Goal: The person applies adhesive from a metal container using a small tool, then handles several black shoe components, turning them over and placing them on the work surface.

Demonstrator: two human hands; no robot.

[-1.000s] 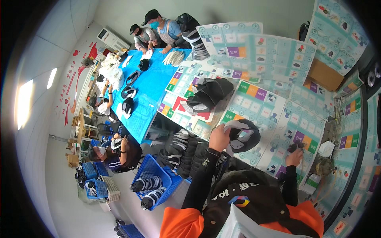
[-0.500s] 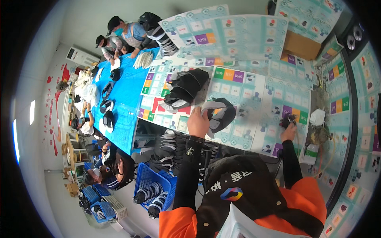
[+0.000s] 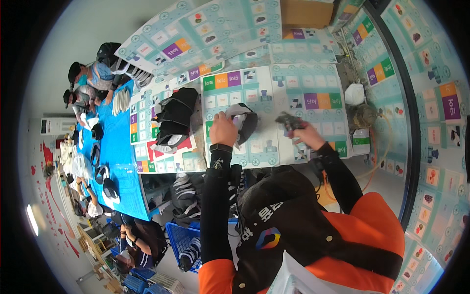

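On a worktable (image 3: 289, 147) covered with printed sheets, my left hand (image 3: 223, 131) grips the near left edge of a black cap (image 3: 249, 126) with a pale grey inside. Its curved black side faces right. Closed around a dark handheld tool (image 3: 288, 121), my right hand (image 3: 309, 136) is to the right of the cap, with a gap between tool and cap. The tool's front points left; its exact kind is blurred. Left of my left hand lies a stack of similar black caps (image 3: 180, 112), partly over a red-and-white sheet.
A blue-covered table (image 3: 122, 161) at the left holds more caps, with several people working around it. Below the worktable are stacked caps and a blue basket (image 3: 181, 237). An orange hose (image 3: 327, 188) hangs near my right forearm. A cardboard box (image 3: 306, 13) stands at the back.
My right hand has brought the tool from the table's right side toward the cap. My left hand still holds the cap, now lower on the table. The view has shifted right.
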